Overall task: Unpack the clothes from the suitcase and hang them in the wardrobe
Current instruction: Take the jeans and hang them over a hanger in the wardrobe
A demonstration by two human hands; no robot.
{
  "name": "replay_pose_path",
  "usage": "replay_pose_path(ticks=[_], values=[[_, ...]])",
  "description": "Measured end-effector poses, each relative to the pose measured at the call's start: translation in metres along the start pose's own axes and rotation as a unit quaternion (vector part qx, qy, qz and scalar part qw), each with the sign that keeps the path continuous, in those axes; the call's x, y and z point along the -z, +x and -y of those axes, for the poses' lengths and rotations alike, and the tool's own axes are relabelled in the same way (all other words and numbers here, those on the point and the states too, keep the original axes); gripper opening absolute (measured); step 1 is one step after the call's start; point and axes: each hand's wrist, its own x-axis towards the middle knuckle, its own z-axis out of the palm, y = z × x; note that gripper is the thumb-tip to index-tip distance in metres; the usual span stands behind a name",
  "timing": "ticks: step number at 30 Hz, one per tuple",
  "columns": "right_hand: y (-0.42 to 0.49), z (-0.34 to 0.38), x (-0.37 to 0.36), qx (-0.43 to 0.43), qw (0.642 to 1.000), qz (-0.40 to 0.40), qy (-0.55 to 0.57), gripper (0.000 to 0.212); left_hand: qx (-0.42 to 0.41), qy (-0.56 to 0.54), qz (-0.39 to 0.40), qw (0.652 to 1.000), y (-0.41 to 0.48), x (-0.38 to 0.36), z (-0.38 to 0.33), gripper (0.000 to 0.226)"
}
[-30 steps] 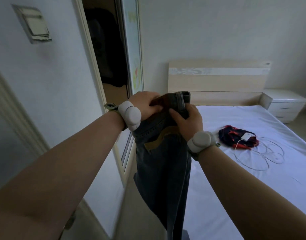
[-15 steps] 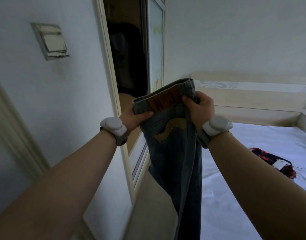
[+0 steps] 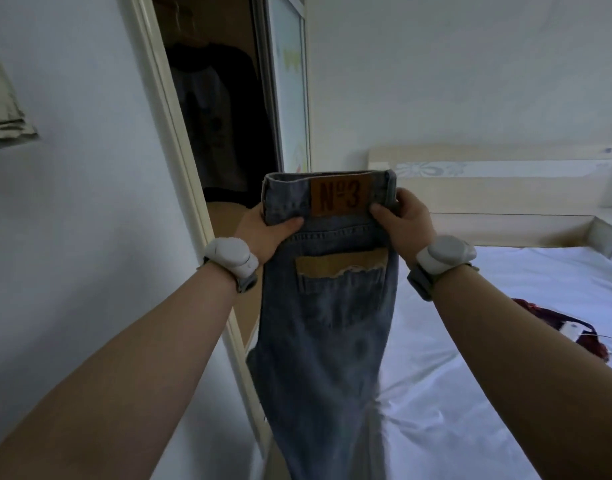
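Aloft: jeans pinched at both waistband ends

Both hands hold the blue jeans (image 3: 327,306) up before the open wardrobe (image 3: 221,133). Left hand (image 3: 266,230) and right hand (image 3: 401,223) each clamp a waistband end, thumbs in front, fingers hidden behind; the legs hang beside the bed's (image 3: 505,341) left edge.

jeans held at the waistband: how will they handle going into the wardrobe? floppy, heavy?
Likely floppy: the jeans hang limp below the left hand and right hand, legs folding on themselves. Probably fairly heavy for cloth, since the denim looks thick and both hands grip the waistband. Slipping seems unlikely; the weave looks coarse. The loose legs could catch on the wardrobe frame.
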Motion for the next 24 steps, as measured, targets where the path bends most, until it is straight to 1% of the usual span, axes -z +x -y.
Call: replay_pose_path(ticks=[2, 4, 6, 8, 10, 13, 15, 16, 17, 19, 20, 21, 22, 23, 24], values=[[0.019, -0.009, -0.007, 0.001, 0.997, 0.035, -0.071, 0.025, -0.016, 0.022, -0.001, 1.0, 0.028, -0.004, 0.01, 0.043], [0.047, -0.016, -0.015, 0.002, 0.994, 0.04, -0.1, 0.032, -0.029, 0.03, 0.016, 0.999, 0.061, -0.004, 0.019, 0.041], [0.076, -0.025, -0.027, 0.003, 0.993, 0.027, -0.115, 0.036, -0.035, 0.039, 0.03, 0.998, 0.096, -0.004, 0.028, 0.038], [0.101, -0.038, -0.04, -0.007, 0.99, 0.007, -0.141, 0.037, -0.025, 0.023, 0.042, 0.999, 0.127, -0.003, 0.037, 0.037], [0.123, -0.049, -0.051, -0.022, 0.987, -0.02, -0.155, 0.037, -0.017, 0.017, 0.054, 0.998, 0.151, -0.004, 0.043, 0.035], [0.147, -0.061, -0.062, -0.045, 0.986, -0.042, -0.153, 0.032, -0.034, 0.022, 0.06, 0.997, 0.179, -0.009, 0.05, 0.03], [0.163, -0.068, -0.068, -0.059, 0.984, -0.042, -0.163, 0.024, -0.04, 0.022, 0.037, 0.998, 0.197, -0.015, 0.053, 0.025], [0.171, -0.07, -0.072, -0.062, 0.984, -0.048, -0.159, 0.023, -0.043, 0.02, 0.016, 0.999, 0.207, -0.018, 0.054, 0.021], [0.177, -0.075, -0.077, -0.063, 0.987, -0.056, -0.134, 0.029, -0.049, 0.02, -0.007, 0.999, 0.218, -0.021, 0.056, 0.017], [0.184, -0.087, -0.094, -0.056, 0.994, -0.08, -0.044, 0.053, -0.059, 0.026, -0.045, 0.997, 0.24, -0.029, 0.058, 0.01], [0.184, -0.097, -0.106, -0.032, 0.994, -0.102, -0.03, 0.06, -0.062, 0.033, -0.06, 0.996, 0.252, -0.032, 0.06, 0.01], [0.185, -0.107, -0.119, 0.007, 0.991, -0.123, -0.044, 0.06, -0.063, 0.044, -0.074, 0.994, 0.265, -0.036, 0.062, 0.014], [0.186, -0.118, -0.132, 0.045, 0.988, -0.134, -0.069, 0.052, -0.06, 0.054, -0.081, 0.993, 0.278, -0.04, 0.063, 0.019], [0.19, -0.128, -0.143, 0.068, 0.987, -0.118, -0.087, 0.043, -0.057, 0.059, -0.084, 0.993, 0.289, -0.042, 0.064, 0.023], [0.196, -0.134, -0.153, 0.066, 0.99, -0.072, -0.099, 0.037, -0.054, 0.064, -0.084, 0.993, 0.299, -0.046, 0.063, 0.023]])
